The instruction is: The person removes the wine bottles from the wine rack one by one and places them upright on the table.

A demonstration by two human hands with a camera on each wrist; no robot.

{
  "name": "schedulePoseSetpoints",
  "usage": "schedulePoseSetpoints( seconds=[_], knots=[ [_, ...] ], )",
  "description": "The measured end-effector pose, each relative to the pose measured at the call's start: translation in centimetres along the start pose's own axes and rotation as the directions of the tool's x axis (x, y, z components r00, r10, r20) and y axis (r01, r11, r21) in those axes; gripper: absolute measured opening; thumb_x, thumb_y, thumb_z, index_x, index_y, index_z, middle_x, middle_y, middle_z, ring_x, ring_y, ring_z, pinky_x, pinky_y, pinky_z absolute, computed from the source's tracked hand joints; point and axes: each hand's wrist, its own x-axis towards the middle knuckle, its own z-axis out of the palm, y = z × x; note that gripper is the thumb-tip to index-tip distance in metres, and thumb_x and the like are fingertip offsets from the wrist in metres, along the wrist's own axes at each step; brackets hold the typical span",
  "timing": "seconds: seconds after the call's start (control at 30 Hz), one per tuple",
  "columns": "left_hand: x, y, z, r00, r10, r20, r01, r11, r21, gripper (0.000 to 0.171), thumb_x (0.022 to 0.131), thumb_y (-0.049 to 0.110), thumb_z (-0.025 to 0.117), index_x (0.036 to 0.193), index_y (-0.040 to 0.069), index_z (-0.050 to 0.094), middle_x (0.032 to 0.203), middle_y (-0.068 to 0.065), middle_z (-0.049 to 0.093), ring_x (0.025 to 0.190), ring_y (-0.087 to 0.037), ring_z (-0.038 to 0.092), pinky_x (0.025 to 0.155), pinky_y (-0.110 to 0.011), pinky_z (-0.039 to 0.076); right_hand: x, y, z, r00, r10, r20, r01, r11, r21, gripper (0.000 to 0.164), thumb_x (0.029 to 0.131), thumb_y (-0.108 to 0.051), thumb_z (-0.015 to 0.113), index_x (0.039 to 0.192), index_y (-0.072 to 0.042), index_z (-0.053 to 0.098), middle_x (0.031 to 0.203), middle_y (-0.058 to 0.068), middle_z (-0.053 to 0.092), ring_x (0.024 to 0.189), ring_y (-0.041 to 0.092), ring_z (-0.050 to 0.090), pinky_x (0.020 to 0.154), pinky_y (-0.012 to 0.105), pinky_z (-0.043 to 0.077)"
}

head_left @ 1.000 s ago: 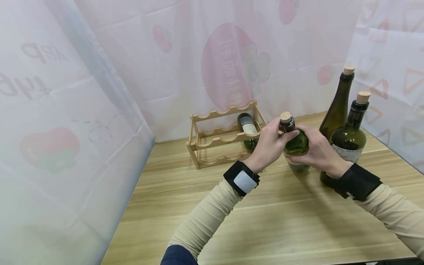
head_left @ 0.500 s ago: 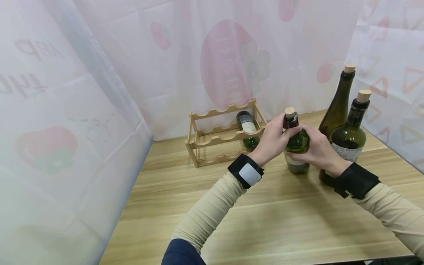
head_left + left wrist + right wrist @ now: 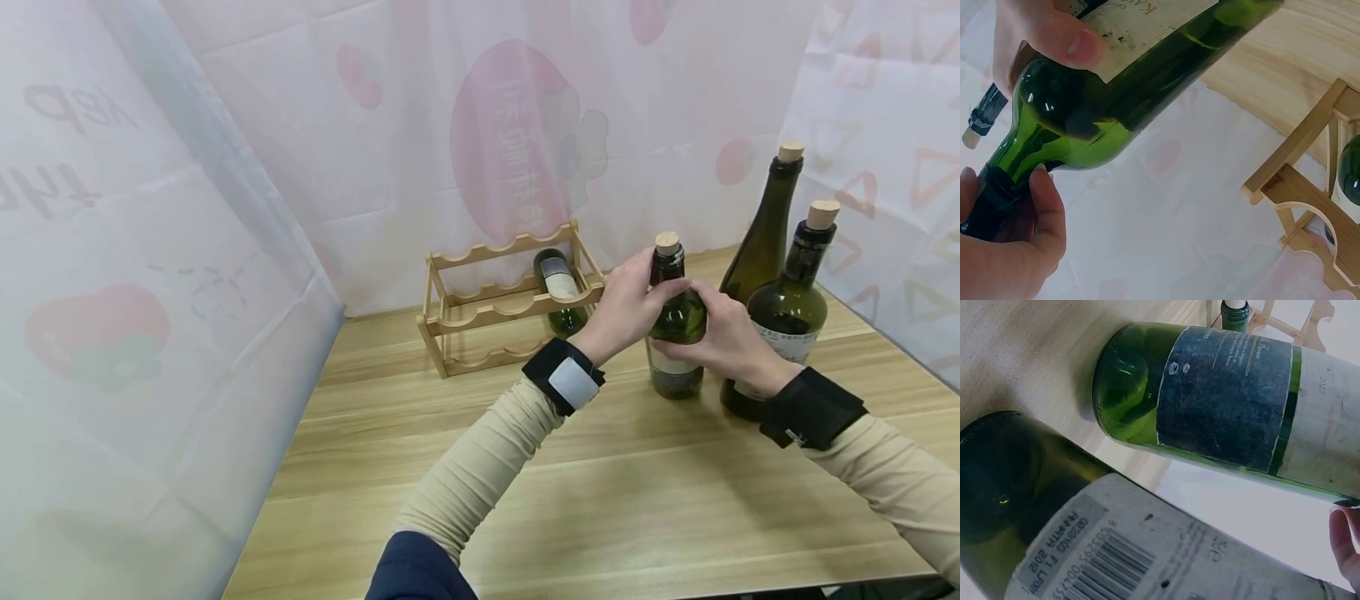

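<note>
A green wine bottle [image 3: 677, 377] with a cork [image 3: 667, 242] stands nearly upright between both hands. My left hand [image 3: 628, 302] grips its dark neck from the left, thumb across the front. From the right, my right hand [image 3: 733, 332] holds the bottle round its shoulder, just above the pale label. In the left wrist view, the left fingers [image 3: 1047, 212] curl about the neck and the right thumb [image 3: 1075, 47] lies at the label's edge. The right wrist view shows the held bottle's dark and white labels [image 3: 1229, 394] and its base close over the wood.
Left of the hands stands a wooden wine rack [image 3: 491, 317] with one bottle [image 3: 561, 283] lying in it. At the right, close to the right wrist, are a tall corked bottle [image 3: 763, 229] and a wider corked bottle [image 3: 793, 312]. A printed curtain [image 3: 405, 167] hangs behind the table [image 3: 600, 500].
The held bottle has tipped more upright, its cork moving right and its lower body coming into fuller view. My left hand has shifted right with the neck; the right hand stays round the shoulder.
</note>
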Motion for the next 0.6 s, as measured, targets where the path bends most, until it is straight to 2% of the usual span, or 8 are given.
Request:
schedulePoseSetpoints(
  seconds=[0.2,0.37,0.47,0.6],
  knots=[
    [0.4,0.0,0.1,0.998,-0.044,0.034,0.043,0.999,0.016,0.027,0.095,0.025,0.061,0.114,0.006,0.058,0.107,-0.005,0.066,0.099,-0.013,0.063,0.081,-0.015,0.046,-0.2,-0.1,0.0,0.999,0.042,0.023,-0.042,0.999,0.006,0.085,0.062,-0.009,0.089,0.133,0.000,0.045,0.117,0.016,0.062,0.096,0.024,0.064,0.080,0.003,0.042],
    [1.0,-0.1,0.3,0.996,-0.068,0.064,0.067,0.998,0.021,0.028,0.096,0.026,0.060,0.116,0.007,0.056,0.110,-0.005,0.066,0.103,-0.014,0.064,0.083,-0.016,0.049,-0.4,-0.4,0.0,0.990,0.133,0.037,-0.135,0.990,0.036,0.083,0.070,-0.013,0.086,0.138,-0.004,0.040,0.122,0.016,0.059,0.098,0.025,0.061,0.078,0.012,0.045],
    [1.6,-0.1,0.5,0.994,-0.074,0.075,0.072,0.997,0.037,0.028,0.096,0.027,0.059,0.116,0.008,0.056,0.110,-0.004,0.067,0.103,-0.013,0.065,0.084,-0.016,0.049,-0.6,-0.6,-0.1,0.976,0.212,0.043,-0.214,0.976,0.047,0.084,0.075,-0.019,0.082,0.143,-0.006,0.034,0.124,0.020,0.057,0.101,0.030,0.060,0.079,0.023,0.045],
    [2.4,0.0,0.8,0.993,-0.074,0.095,0.068,0.996,0.061,0.027,0.096,0.028,0.059,0.116,0.008,0.057,0.108,-0.004,0.067,0.101,-0.013,0.065,0.083,-0.016,0.049,-0.9,-1.1,-0.2,0.955,0.293,0.054,-0.296,0.953,0.062,0.088,0.081,-0.026,0.078,0.148,-0.006,0.023,0.131,0.027,0.049,0.110,0.040,0.054,0.085,0.046,0.044]
  ],
)
